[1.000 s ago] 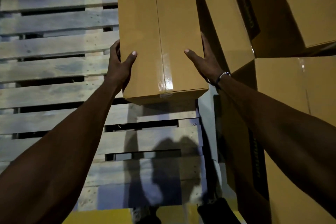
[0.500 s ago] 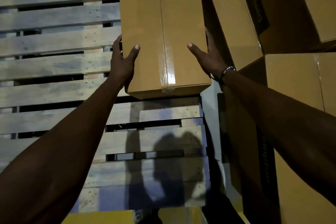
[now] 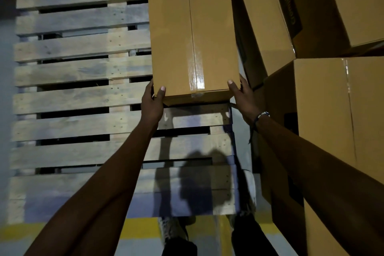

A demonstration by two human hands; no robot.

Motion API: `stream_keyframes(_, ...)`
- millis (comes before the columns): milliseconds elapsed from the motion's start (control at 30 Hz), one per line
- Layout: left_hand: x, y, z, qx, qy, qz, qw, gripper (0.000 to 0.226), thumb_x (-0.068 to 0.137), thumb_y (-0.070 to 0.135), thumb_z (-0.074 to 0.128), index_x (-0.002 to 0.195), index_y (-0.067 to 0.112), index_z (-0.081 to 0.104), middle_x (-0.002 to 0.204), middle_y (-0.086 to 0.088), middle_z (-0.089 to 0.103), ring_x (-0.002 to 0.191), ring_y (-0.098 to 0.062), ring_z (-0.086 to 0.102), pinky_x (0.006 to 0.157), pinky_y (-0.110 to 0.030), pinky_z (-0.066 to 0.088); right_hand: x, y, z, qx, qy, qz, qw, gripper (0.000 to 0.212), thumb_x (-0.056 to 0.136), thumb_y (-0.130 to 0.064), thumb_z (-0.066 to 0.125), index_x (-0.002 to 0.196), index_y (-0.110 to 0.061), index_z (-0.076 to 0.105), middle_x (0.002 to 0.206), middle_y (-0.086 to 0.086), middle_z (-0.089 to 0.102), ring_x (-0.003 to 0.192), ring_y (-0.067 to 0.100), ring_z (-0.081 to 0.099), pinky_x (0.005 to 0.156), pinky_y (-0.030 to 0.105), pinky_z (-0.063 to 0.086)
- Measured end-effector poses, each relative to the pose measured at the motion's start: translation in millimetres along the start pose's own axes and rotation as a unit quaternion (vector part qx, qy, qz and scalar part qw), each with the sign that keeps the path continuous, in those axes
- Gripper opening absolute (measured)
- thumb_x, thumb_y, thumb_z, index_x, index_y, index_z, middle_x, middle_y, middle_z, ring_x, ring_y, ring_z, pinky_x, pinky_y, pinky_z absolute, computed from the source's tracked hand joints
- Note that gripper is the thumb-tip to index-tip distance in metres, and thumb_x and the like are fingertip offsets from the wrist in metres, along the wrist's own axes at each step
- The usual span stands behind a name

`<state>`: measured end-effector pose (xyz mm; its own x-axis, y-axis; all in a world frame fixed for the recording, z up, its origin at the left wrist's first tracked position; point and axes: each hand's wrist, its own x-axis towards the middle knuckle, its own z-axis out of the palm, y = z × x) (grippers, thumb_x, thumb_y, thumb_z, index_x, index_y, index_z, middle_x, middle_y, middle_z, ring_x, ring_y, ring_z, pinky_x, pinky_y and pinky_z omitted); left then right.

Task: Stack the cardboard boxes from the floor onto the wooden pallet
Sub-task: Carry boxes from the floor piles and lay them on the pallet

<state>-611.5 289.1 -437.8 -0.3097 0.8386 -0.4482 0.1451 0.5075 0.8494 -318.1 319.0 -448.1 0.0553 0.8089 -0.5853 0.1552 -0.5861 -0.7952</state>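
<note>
A long brown cardboard box point(image 3: 191, 31), taped along its top seam, lies over the right side of the wooden pallet point(image 3: 83, 68). My left hand point(image 3: 152, 103) grips its near left corner, thumb on top. My right hand point(image 3: 244, 100) holds the near right corner, thumb on the top edge; a bead bracelet is on that wrist. Whether the box rests fully on the slats I cannot tell; its near end casts a shadow on the boards below.
More cardboard boxes point(image 3: 324, 110) are piled close on the right, one point(image 3: 264, 16) leaning beside the held box. The pallet's slats lie bare to the left. A yellow floor line point(image 3: 62, 228) runs along the pallet's near edge, by my feet point(image 3: 172, 228).
The box has moved away from me across the pallet. Both hands have slid from its sides back to its near corners.
</note>
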Motion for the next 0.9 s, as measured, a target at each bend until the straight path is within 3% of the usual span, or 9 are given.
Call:
stream_keyframes(167,8.5,-4.9,0.3,-0.014,0.019,-0.012,1.0,0.071,0.09,0.06,0.064,0.152,0.027,0.052,0.14,0.001,0.064,0.127,-0.024,0.062,0.105,-0.056,0.053,7.4,-0.7,-2.7,-0.03,-0.005,-0.04,0.999,0.075,0.084,-0.075,0.061,0.149,-0.041,0.047,0.14,-0.017,0.061,0.129,0.01,0.057,0.113,0.048,0.046)
stream_keyframes(533,12.4,-1.7,5.2,-0.001,0.026,-0.005,1.0,0.067,0.092,0.058,0.061,0.152,0.032,0.051,0.14,0.004,0.064,0.127,-0.022,0.062,0.105,-0.052,0.054,9.8,-8.4,2.7,-0.018,0.0,-0.028,0.999,0.082,0.081,-0.076,0.057,0.153,-0.04,0.043,0.145,-0.015,0.056,0.133,0.011,0.053,0.116,0.044,0.043)
stream_keyframes(600,6.7,8.7,6.7,0.016,0.04,-0.002,0.999,0.061,0.097,0.052,0.063,0.152,0.029,0.052,0.14,0.001,0.065,0.126,-0.021,0.062,0.106,-0.049,0.054,11.3,-7.0,2.5,-0.021,0.009,-0.025,0.999,0.081,0.08,-0.076,0.058,0.151,-0.038,0.046,0.143,-0.015,0.059,0.131,0.011,0.054,0.115,0.045,0.044)
stream_keyframes(700,1.3,18.7,6.0,0.047,0.066,0.016,0.997,0.052,0.102,0.032,0.067,0.151,0.019,0.055,0.142,-0.004,0.064,0.125,-0.014,0.059,0.105,-0.031,0.049,5.1,-15.0,2.5,-0.038,0.018,-0.028,0.999,0.067,0.089,-0.064,0.061,0.148,-0.031,0.052,0.14,-0.01,0.062,0.129,0.013,0.057,0.114,0.045,0.045)
stream_keyframes(800,-6.9,27.4,2.8,0.09,0.106,0.047,0.989,0.049,0.099,0.031,0.072,0.143,0.014,0.06,0.14,-0.004,0.064,0.128,-0.018,0.057,0.104,-0.031,0.046,-8.6,-26.1,-0.2,-0.054,0.048,-0.044,0.996,0.062,0.101,-0.045,0.061,0.155,-0.022,0.043,0.156,-0.001,0.049,0.142,0.017,0.046,0.114,0.033,0.038)
stream_keyframes(900,-21.6,42.2,-1.0,0.139,0.125,0.091,0.978,0.044,0.097,0.03,0.074,0.134,0.01,0.062,0.133,-0.005,0.065,0.125,-0.02,0.057,0.096,-0.022,0.039,-27.1,-37.2,-5.4,-0.054,0.083,-0.053,0.994,0.066,0.101,-0.045,0.061,0.158,-0.021,0.038,0.16,0.0,0.042,0.145,0.017,0.041,0.11,0.03,0.036)
